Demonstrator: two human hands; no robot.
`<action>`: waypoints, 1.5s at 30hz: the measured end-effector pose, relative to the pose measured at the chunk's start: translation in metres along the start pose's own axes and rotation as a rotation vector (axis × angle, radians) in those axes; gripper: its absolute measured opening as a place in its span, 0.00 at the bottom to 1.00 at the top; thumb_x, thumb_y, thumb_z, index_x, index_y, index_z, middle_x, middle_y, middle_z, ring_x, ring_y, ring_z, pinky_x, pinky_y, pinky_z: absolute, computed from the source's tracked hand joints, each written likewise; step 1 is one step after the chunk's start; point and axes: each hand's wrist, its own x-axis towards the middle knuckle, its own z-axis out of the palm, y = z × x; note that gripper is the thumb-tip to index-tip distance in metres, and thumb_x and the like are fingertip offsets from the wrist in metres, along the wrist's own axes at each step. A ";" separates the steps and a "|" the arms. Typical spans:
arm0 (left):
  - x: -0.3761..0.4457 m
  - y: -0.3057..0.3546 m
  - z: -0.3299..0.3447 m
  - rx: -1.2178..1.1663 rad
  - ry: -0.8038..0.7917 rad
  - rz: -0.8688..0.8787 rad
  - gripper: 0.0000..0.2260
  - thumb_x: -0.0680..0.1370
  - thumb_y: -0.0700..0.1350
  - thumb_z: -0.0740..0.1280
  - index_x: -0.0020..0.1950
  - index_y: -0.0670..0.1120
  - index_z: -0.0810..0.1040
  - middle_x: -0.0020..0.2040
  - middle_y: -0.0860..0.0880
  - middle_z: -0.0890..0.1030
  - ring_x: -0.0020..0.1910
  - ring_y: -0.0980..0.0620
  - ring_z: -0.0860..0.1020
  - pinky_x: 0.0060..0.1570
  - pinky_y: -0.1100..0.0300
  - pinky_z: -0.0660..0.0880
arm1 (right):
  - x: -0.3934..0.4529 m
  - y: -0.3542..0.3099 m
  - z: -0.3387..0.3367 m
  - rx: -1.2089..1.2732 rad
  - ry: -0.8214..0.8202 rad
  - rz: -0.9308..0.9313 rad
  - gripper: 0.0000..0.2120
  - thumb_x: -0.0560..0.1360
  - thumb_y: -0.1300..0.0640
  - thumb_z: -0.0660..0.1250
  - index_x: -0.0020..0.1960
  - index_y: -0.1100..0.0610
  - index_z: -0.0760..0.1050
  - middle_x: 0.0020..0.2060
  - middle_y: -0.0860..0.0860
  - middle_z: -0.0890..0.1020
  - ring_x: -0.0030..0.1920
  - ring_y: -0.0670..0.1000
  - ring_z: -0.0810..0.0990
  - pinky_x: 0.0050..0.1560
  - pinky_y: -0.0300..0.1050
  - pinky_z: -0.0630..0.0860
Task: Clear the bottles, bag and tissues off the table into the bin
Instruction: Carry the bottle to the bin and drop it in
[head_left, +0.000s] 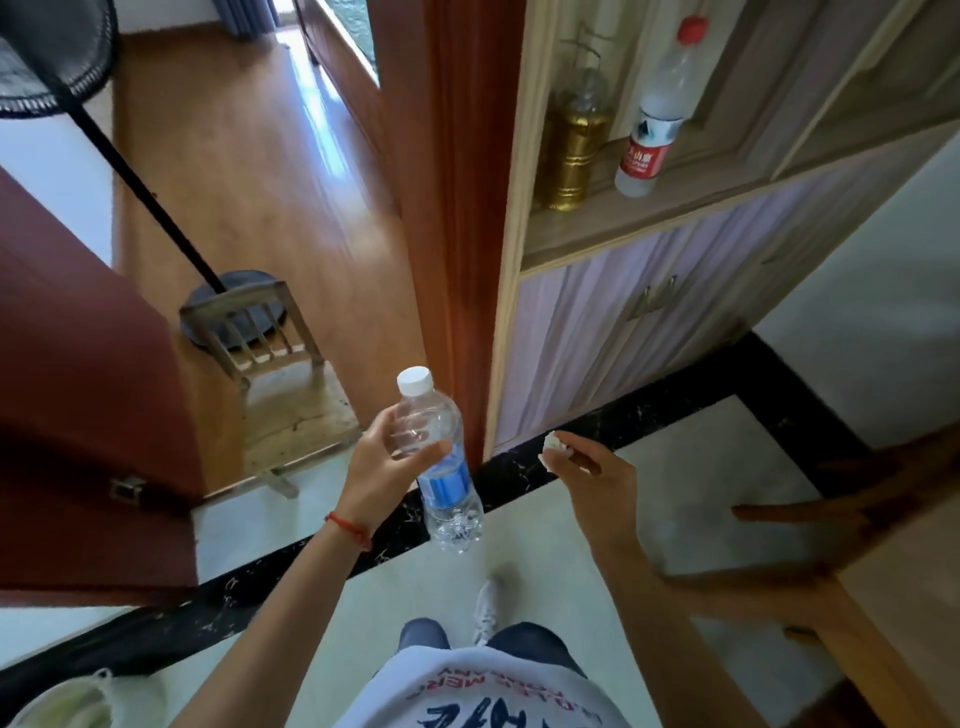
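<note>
- Two pieces of rubbish are in hand: my left hand (387, 462) has its fingers and thumb curled round the upper body of a clear plastic bottle (439, 462) with a white cap and blue label, held tilted over the floor.
- My right hand (587, 467) pinches a small white tissue (551, 446) at the fingertips, held just to the right of the bottle and apart from it.
- I judge this to be the carrying step: both items are off the table and on their way to the bin.
- Next I need to find the bin, bring both hands over its opening and let go. The bottle is the bulkier of the two, so it wants a clear drop; the tissue is light and may drift if released from high up.
- At the bottom left corner a pale rounded rim (62, 696) shows. It may be the bin, but it is cut off and I cannot tell.
- A table edge (883, 519) enters from the right, heavily blurred; I cannot see what lies on it, nor any bag.
- Further out, a cabinet (649, 312) shelf carries a second bottle (657, 109) with a red cap beside a gold container (571, 150); whether that bottle is part of my job I cannot say.
- A small wooden chair (270, 364) and a fan stand (156, 208) sit beyond the doorway.
</note>
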 end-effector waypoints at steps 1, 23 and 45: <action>0.010 0.002 0.007 0.001 -0.022 0.002 0.25 0.66 0.40 0.74 0.60 0.47 0.70 0.51 0.49 0.79 0.49 0.56 0.79 0.42 0.70 0.77 | 0.008 -0.001 -0.004 -0.003 0.018 0.000 0.10 0.67 0.63 0.74 0.49 0.59 0.82 0.42 0.56 0.84 0.43 0.53 0.82 0.46 0.42 0.79; 0.129 0.052 0.245 0.069 -0.627 -0.005 0.18 0.67 0.35 0.73 0.50 0.53 0.76 0.43 0.56 0.83 0.43 0.63 0.80 0.37 0.72 0.75 | 0.074 0.022 -0.164 0.219 0.616 0.192 0.09 0.68 0.62 0.73 0.49 0.56 0.81 0.41 0.50 0.83 0.43 0.43 0.81 0.41 0.29 0.75; 0.320 0.134 0.514 0.053 -0.971 0.031 0.20 0.69 0.28 0.68 0.57 0.45 0.74 0.44 0.52 0.80 0.39 0.65 0.80 0.37 0.72 0.75 | 0.309 -0.010 -0.284 0.209 0.925 0.215 0.08 0.69 0.57 0.72 0.48 0.50 0.80 0.42 0.51 0.83 0.43 0.50 0.83 0.48 0.52 0.81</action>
